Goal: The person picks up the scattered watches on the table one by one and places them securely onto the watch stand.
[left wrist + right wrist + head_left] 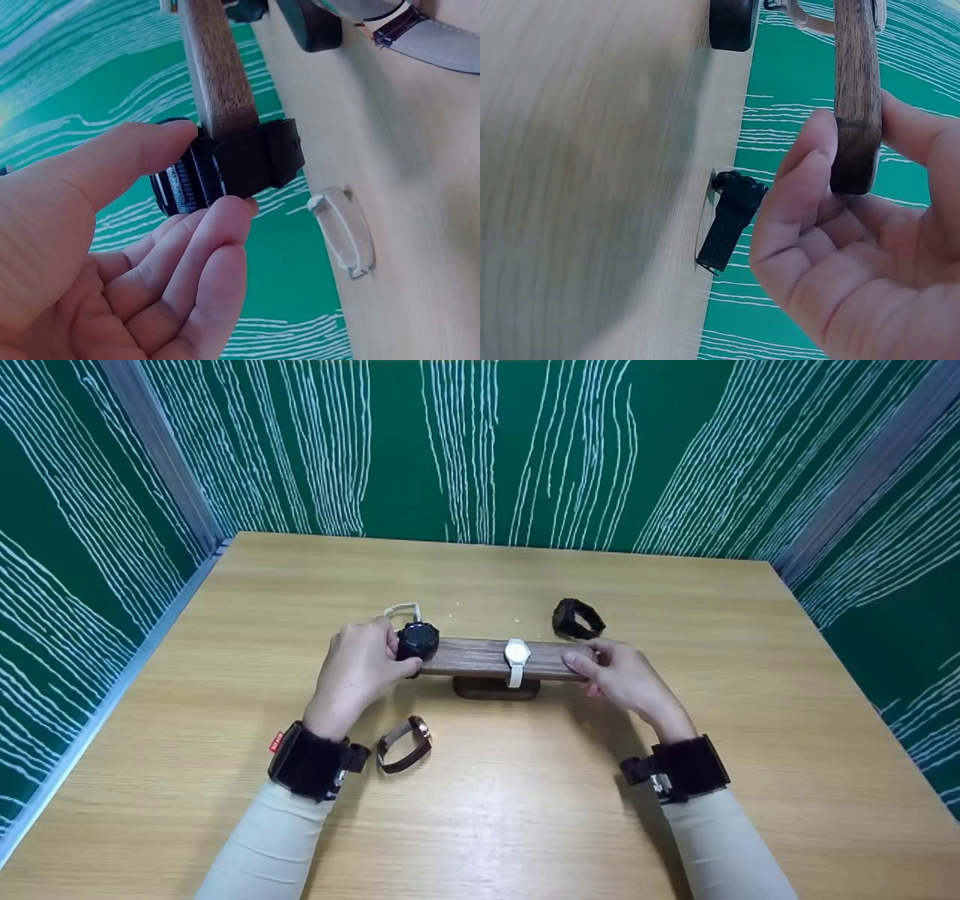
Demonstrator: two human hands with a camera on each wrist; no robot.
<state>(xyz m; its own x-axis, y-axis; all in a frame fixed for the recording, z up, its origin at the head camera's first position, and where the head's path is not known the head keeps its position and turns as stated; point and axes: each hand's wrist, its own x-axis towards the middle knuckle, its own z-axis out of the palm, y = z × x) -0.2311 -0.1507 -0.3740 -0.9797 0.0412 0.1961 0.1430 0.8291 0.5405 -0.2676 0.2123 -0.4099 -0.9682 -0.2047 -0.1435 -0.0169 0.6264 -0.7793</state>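
Observation:
A dark wooden watch stand [472, 657] with a raised bar and a small base stands mid-table. My left hand [358, 660] pinches a black watch [418, 640] at the bar's left end; in the left wrist view its strap [251, 161] wraps around the wood. My right hand [626, 675] grips the bar's right end between thumb and fingers, and the right wrist view shows that wooden end [856, 142] between them. A white watch [517, 652] hangs around the bar right of its middle, its strap down the front.
Behind the bar's right end lies another black watch [577, 619]. A brown-strapped watch [406, 744] rests on its side on the table in front, near the left forearm. Beyond the left hand is a white strap loop [403, 608]. Green walls with white lines surround the table [480, 825].

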